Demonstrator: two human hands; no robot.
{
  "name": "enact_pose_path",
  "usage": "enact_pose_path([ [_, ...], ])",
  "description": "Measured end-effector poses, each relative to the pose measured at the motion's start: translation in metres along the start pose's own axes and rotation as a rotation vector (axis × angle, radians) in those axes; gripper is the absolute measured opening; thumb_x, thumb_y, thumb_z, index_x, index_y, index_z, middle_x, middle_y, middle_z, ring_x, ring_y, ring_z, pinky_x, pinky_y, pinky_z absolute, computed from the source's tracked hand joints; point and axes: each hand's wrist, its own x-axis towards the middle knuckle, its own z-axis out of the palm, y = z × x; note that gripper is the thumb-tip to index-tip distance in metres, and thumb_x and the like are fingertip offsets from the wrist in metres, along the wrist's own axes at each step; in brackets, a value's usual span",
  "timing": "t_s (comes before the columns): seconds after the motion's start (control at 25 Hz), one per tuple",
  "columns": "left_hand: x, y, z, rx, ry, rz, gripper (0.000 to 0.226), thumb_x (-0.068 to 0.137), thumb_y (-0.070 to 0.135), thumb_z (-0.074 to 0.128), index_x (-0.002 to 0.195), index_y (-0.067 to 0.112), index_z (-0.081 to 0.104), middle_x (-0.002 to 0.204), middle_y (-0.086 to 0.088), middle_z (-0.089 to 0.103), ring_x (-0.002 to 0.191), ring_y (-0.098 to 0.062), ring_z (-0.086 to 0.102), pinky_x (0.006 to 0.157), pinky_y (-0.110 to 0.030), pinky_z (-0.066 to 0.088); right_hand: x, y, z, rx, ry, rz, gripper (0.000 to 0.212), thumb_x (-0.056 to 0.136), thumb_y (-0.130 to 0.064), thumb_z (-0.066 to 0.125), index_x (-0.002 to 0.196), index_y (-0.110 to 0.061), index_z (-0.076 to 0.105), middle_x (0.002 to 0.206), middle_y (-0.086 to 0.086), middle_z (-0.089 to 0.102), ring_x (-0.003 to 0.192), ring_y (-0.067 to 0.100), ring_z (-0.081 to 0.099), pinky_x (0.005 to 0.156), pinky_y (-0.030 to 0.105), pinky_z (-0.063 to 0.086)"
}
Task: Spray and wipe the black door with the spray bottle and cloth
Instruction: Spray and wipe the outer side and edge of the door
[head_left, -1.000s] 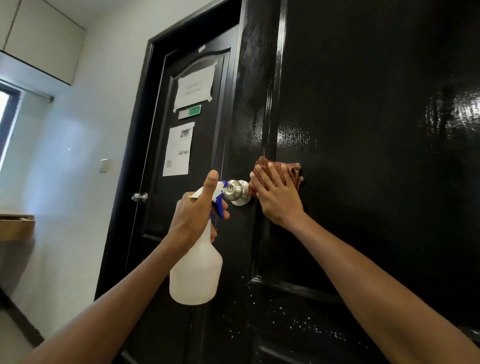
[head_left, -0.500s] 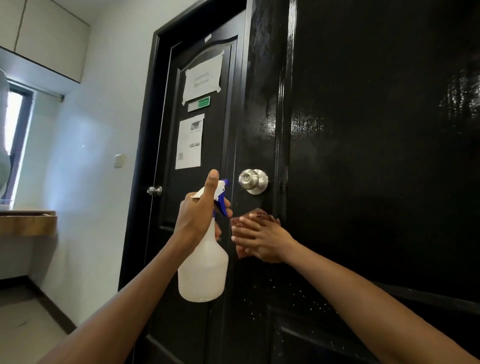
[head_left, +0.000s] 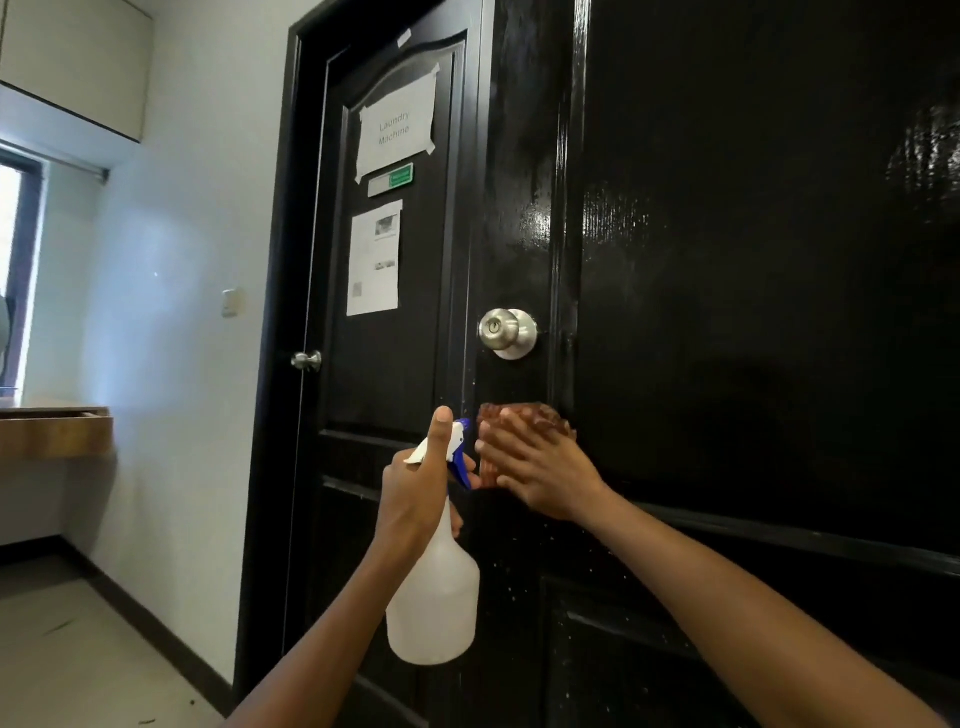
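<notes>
Left hand gripping, right hand flat

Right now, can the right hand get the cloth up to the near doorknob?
Probably yes: the right hand presses the cloth on the door just below the doorknob, with bare panel between.

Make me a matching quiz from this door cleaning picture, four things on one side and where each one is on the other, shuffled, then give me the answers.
Things:
1. spray bottle
2. cloth
3. round knob
4. laundry sign

Places:
A. taped high on the far door
B. gripped in the left hand
C. on the near door, above the cloth
D. pressed to the door under the right hand

Pairs: 1-B, 2-D, 3-C, 4-A
</notes>
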Motion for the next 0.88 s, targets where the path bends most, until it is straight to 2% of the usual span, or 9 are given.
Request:
enact_pose_path([
  [0.12, 0.001, 0.004, 0.014, -0.036, -0.027, 0.009, 0.073, 0.092, 0.064, 0.033, 0.08, 0.003, 0.071, 0.07, -0.008, 0.073, 0.067, -0.018, 0.07, 0.068, -0.023, 0.049, 0.007, 0.065, -0.033, -0.038, 0.187, 0.31, 0.064, 0.103, -0.048, 0.022, 0.163, -0.025, 0.02, 0.171, 0.005, 0.012, 0.157, 0.035, 0.004, 0.125, 0.052, -0.011],
  [0.2, 0.007, 0.008, 0.016, -0.061, -0.033, 0.011, 0.072, 0.094, 0.062, 0.033, 0.079, 0.002, 0.071, 0.07, -0.008, 0.073, 0.063, -0.019, 0.069, 0.07, -0.031, 0.054, 0.012, 0.104, -0.051, -0.063, 0.208, 0.431, 0.065, 0.103, -0.047, 0.022, 0.162, -0.019, 0.025, 0.171, 0.007, 0.013, 0.157, 0.036, 0.004, 0.124, 0.051, -0.016],
  [0.24, 0.009, 0.008, 0.016, -0.069, -0.036, 0.013, 0.073, 0.094, 0.062, 0.033, 0.079, 0.002, 0.07, 0.07, -0.009, 0.073, 0.06, -0.02, 0.067, 0.066, -0.031, 0.056, 0.013, 0.11, -0.054, -0.078, 0.221, 0.449, 0.065, 0.104, -0.046, 0.024, 0.162, -0.017, 0.024, 0.171, 0.008, 0.011, 0.158, 0.035, 0.002, 0.124, 0.05, -0.017],
  [0.32, 0.008, 0.005, 0.017, -0.078, -0.03, 0.012, 0.074, 0.094, 0.063, 0.032, 0.079, 0.001, 0.07, 0.071, -0.01, 0.073, 0.058, -0.023, 0.066, 0.058, -0.029, 0.055, 0.008, 0.091, -0.045, -0.068, 0.239, 0.422, 0.064, 0.107, -0.045, 0.029, 0.162, -0.012, 0.023, 0.171, 0.012, 0.009, 0.158, 0.035, 0.0, 0.123, 0.049, -0.018],
  [0.48, -0.003, -0.015, 0.017, -0.085, -0.001, -0.046, 0.072, 0.096, 0.061, 0.031, 0.076, 0.005, 0.071, 0.07, -0.009, 0.074, 0.07, -0.021, 0.071, 0.088, -0.038, 0.051, -0.046, -0.005, 0.009, 0.065, 0.19, 0.372, 0.074, 0.107, -0.044, 0.033, 0.162, -0.003, 0.007, 0.169, 0.022, -0.007, 0.156, 0.037, -0.012, 0.125, 0.051, -0.014],
  [0.6, -0.019, -0.027, 0.015, -0.07, 0.001, -0.075, 0.072, 0.097, 0.06, 0.031, 0.078, 0.004, 0.072, 0.07, -0.009, 0.074, 0.07, -0.016, 0.071, 0.094, -0.041, 0.05, -0.1, -0.054, 0.042, 0.153, 0.101, 0.275, 0.075, 0.106, -0.043, 0.04, 0.163, -0.008, 0.004, 0.17, 0.018, -0.006, 0.157, 0.034, -0.012, 0.126, 0.052, -0.005],
  [0.72, -0.041, -0.029, 0.018, -0.103, -0.003, -0.117, 0.066, 0.097, 0.059, 0.032, 0.078, 0.009, 0.071, 0.071, -0.008, 0.074, 0.072, -0.017, 0.072, 0.095, -0.046, 0.05, -0.152, -0.051, 0.051, 0.073, -0.005, 0.025, 0.067, 0.108, -0.043, 0.033, 0.164, -0.016, 0.009, 0.172, 0.009, 0.002, 0.158, 0.031, -0.004, 0.126, 0.051, 0.009],
  [0.76, -0.048, -0.029, 0.022, -0.121, -0.016, -0.137, 0.065, 0.096, 0.06, 0.032, 0.078, 0.01, 0.071, 0.072, -0.007, 0.074, 0.074, -0.019, 0.072, 0.095, -0.049, 0.05, -0.167, -0.039, 0.046, 0.043, -0.015, 0.002, 0.066, 0.107, -0.043, 0.032, 0.164, -0.017, 0.01, 0.172, 0.008, 0.004, 0.159, 0.03, -0.002, 0.125, 0.051, 0.011],
  [0.88, -0.061, -0.022, 0.04, -0.143, -0.069, -0.178, 0.069, 0.093, 0.064, 0.033, 0.079, 0.009, 0.071, 0.072, -0.006, 0.074, 0.075, -0.021, 0.072, 0.094, -0.057, 0.05, -0.207, 0.006, 0.02, 0.012, 0.004, 0.21, 0.069, 0.106, -0.047, 0.034, 0.165, -0.019, 0.012, 0.172, 0.007, 0.002, 0.159, 0.029, 0.001, 0.126, 0.051, 0.012],
])
